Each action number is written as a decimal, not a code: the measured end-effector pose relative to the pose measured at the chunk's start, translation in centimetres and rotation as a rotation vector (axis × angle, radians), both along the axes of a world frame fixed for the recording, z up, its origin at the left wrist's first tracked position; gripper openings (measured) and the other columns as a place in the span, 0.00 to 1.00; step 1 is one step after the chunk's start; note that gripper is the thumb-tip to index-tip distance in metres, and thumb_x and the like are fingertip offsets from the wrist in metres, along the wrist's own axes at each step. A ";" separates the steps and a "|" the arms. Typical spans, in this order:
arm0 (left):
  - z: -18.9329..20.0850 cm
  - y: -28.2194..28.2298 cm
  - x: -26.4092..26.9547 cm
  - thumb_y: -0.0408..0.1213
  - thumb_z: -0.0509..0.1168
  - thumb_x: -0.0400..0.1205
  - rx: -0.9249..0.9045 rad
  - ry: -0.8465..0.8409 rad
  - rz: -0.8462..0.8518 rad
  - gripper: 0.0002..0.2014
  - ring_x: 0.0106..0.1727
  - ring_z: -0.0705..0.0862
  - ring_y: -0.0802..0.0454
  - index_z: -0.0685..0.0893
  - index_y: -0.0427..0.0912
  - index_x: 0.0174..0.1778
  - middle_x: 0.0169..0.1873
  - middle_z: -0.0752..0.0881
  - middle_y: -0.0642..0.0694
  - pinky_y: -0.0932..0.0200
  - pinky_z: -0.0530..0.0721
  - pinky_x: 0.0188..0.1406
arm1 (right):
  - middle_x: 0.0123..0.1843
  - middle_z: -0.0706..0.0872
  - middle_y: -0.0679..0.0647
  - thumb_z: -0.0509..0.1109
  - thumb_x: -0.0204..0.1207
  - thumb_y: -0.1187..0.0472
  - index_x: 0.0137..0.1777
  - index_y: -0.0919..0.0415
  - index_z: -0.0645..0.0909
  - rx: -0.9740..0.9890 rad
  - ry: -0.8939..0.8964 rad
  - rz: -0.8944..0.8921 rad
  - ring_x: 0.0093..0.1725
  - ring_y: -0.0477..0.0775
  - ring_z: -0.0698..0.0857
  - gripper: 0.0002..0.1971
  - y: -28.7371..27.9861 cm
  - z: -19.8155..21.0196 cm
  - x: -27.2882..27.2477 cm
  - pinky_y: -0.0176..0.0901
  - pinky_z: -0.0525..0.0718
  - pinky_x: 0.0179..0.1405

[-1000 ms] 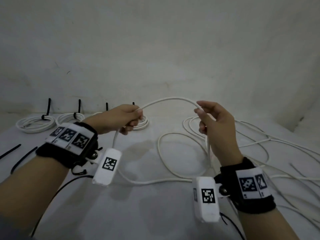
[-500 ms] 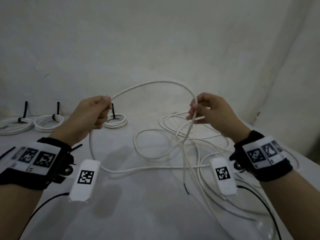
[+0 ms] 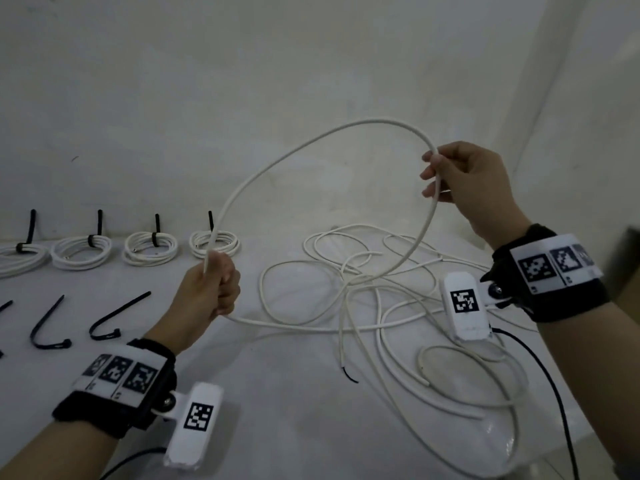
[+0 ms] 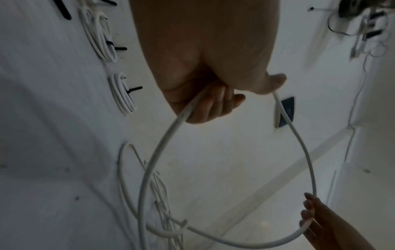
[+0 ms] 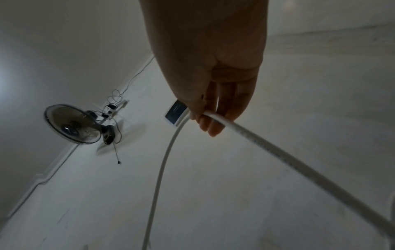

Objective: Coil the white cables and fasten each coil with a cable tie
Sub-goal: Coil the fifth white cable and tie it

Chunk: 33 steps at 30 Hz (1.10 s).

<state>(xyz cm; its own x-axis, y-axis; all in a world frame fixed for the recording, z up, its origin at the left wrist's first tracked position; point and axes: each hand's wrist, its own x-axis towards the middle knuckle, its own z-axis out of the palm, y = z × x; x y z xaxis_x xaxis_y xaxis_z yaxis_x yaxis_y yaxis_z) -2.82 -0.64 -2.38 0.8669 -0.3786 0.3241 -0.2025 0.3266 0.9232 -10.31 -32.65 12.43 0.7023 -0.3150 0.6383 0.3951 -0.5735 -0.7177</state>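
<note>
My left hand (image 3: 207, 289) is fisted round the white cable (image 3: 311, 143), low over the tabletop (image 3: 294, 427), w/ the cable's end poking up just above my knuckles. In the left wrist view the cable runs through my curled fingers (image 4: 213, 104) and out under the thumb.

My right hand (image 3: 467, 185) is up higher & well apart from the left, pinching the same cable btwn thumb and fingertips; the right wrist view shows fingers (image 5: 215, 118) curled on it, not a full fist. Btwn the two hands the cable arcs up in one big open loop, off the tabletop. From the right hand it drops down-left into the loose tangle (image 3: 398, 306) of white cable lying on the tabletop in front of my right wrist. Another run comes from under my left fist & goes right along the tabletop into that pile.

Far left, along the wall, 4 finished coils (image 3: 149, 247) sit in a row, each w/ a black tie round it, tail sticking up. The rightmost one is just behind my left hand. Nearer me on the left, spare black cable ties (image 3: 114, 317) lie loose on the tabletop, bent into hooks.

Right wrist view also catches a fan (image 5: 72, 125), blurry.
</note>
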 end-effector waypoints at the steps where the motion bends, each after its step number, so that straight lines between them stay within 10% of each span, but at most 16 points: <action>1: 0.2 -0.1 0.0 0.80 0.62 0.57 -0.014 0.003 0.011 0.33 0.18 0.56 0.61 0.66 0.49 0.24 0.19 0.60 0.56 0.70 0.56 0.15 | 0.32 0.83 0.53 0.62 0.83 0.63 0.48 0.62 0.82 -0.038 0.008 -0.030 0.22 0.43 0.81 0.07 -0.5 -0.5 0.0 0.35 0.82 0.27; 6: 2.8 0.1 1.1 0.68 0.43 0.76 -0.056 0.051 0.096 0.28 0.15 0.55 0.62 0.63 0.48 0.23 0.15 0.59 0.56 0.70 0.51 0.14 | 0.28 0.78 0.51 0.60 0.84 0.61 0.50 0.58 0.83 -0.264 -0.048 -0.214 0.24 0.42 0.74 0.10 -3.0 -0.2 -1.3 0.40 0.75 0.29; 10: 2.4 -0.6 2.6 0.47 0.48 0.89 0.043 -0.017 0.309 0.20 0.17 0.62 0.60 0.67 0.44 0.31 0.17 0.67 0.55 0.67 0.61 0.17 | 0.28 0.73 0.53 0.58 0.85 0.62 0.48 0.57 0.81 -0.119 0.020 -0.128 0.22 0.40 0.72 0.10 -3.5 -0.3 -2.3 0.36 0.83 0.25; 15: 2.2 -1.9 2.6 0.26 0.56 0.85 0.348 -0.355 0.726 0.11 0.43 0.76 0.56 0.78 0.44 0.58 0.51 0.75 0.41 0.64 0.74 0.51 | 0.28 0.68 0.53 0.55 0.86 0.66 0.44 0.61 0.77 0.312 0.123 0.056 0.18 0.42 0.65 0.12 -0.8 -3.4 -2.2 0.33 0.71 0.18; 18: 3.9 -3.8 0.1 0.25 0.61 0.77 0.410 -0.840 0.921 0.13 0.53 0.73 0.48 0.80 0.35 0.57 0.53 0.73 0.38 0.61 0.70 0.59 | 0.27 0.68 0.52 0.54 0.87 0.65 0.47 0.63 0.76 0.542 0.100 0.157 0.18 0.42 0.64 0.10 0.8 -3.7 -2.2 0.32 0.68 0.18; 20: 4.1 -6.1 -1.4 0.33 0.61 0.79 0.443 -1.048 0.636 0.10 0.53 0.76 0.47 0.81 0.37 0.54 0.49 0.78 0.43 0.56 0.73 0.57 | 0.26 0.69 0.51 0.53 0.87 0.65 0.48 0.64 0.75 0.690 0.098 0.241 0.18 0.42 0.64 0.10 1.9 -3.6 -1.9 0.31 0.68 0.18; 25: 1.7 -12.3 -3.3 0.45 0.57 0.86 0.764 -0.776 -0.140 0.20 0.67 0.71 0.62 0.71 0.47 0.74 0.67 0.74 0.53 0.71 0.66 0.68 | 0.21 0.71 0.50 0.53 0.86 0.66 0.44 0.64 0.73 1.027 0.082 0.410 0.16 0.41 0.67 0.10 4.8 -2.8 -0.4 0.30 0.71 0.18; 33: 3.7 -13.2 -2.0 0.36 0.52 0.87 0.378 -0.444 -0.168 0.12 0.41 0.87 0.54 0.74 0.45 0.38 0.35 0.87 0.45 0.61 0.84 0.48 | 0.37 0.84 0.52 0.63 0.81 0.63 0.51 0.59 0.82 0.718 0.241 0.441 0.39 0.48 0.85 0.06 4.8 -7.0 0.6 0.40 0.84 0.42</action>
